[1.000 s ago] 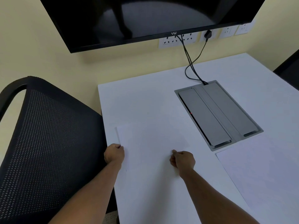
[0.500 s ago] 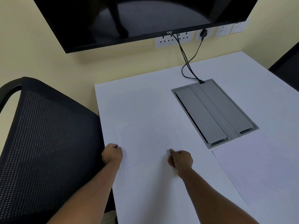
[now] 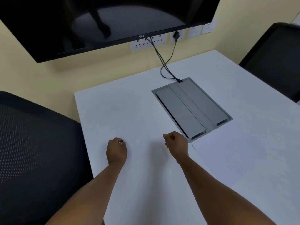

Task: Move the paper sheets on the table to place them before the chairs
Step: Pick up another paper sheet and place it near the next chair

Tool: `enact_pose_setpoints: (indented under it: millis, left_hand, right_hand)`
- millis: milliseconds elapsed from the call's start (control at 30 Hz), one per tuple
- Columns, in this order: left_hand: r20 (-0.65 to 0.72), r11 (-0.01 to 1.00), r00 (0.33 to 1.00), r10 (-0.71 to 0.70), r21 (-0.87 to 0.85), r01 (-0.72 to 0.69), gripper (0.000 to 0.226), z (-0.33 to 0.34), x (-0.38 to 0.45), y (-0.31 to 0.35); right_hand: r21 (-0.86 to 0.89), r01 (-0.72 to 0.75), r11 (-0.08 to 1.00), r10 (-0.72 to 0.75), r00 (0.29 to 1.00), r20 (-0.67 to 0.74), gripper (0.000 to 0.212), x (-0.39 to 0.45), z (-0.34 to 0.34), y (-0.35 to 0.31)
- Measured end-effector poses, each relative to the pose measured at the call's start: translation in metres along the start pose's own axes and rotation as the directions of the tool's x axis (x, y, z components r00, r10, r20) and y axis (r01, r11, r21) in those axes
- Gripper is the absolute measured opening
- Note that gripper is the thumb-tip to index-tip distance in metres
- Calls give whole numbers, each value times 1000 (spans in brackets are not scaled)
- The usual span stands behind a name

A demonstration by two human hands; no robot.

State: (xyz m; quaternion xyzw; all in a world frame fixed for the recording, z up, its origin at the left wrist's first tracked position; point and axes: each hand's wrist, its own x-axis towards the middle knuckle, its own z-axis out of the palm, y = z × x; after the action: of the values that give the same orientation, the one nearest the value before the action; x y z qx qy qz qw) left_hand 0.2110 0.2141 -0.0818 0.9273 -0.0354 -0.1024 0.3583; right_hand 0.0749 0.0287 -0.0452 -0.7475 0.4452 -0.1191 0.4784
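Note:
A white paper sheet (image 3: 253, 159) lies flat at the right of the white table (image 3: 123, 104), just below the grey panel. My left hand (image 3: 116, 151) and my right hand (image 3: 176, 143) hover over the table's left part, both with fingers curled in. The frame is blurred, and I cannot make out the outline of the sheet that was between my hands. One black mesh chair (image 3: 32, 151) stands at the table's left side. Another black chair (image 3: 274, 59) stands at the far right.
A grey cable panel (image 3: 191, 108) is set into the tabletop, with black cables (image 3: 165, 65) running up to wall sockets. A black wall screen (image 3: 103, 18) hangs above the table's far edge.
Both hands have moved right and forward, away from the table's left edge and toward the grey panel. The sheet edges seen between them earlier no longer show. The view has shifted and blurred.

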Motion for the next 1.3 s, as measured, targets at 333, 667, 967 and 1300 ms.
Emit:
enact_pose_setpoints:
  millis: [333, 667, 967, 1300]
  left_hand:
    - [181, 837, 866, 466, 227, -498, 14, 67, -64, 94]
    - [478, 710, 709, 518, 222, -668, 41, 143, -125, 165]
    - [710, 629, 605, 359, 294, -719, 83, 193, -155, 172]
    - [746, 530, 579, 329, 362, -767, 101, 215, -169, 163]
  right_hand:
    - [-212, 110, 971, -147, 974, -172, 33, 13, -104, 51]
    - [-421, -64, 905, -36, 973, -226, 51, 17, -198, 114]
    - [-464, -149, 873, 66, 980, -190, 65, 30, -248, 165]
    - [-491, -248, 835, 202, 968, -146, 79, 56, -277, 211]
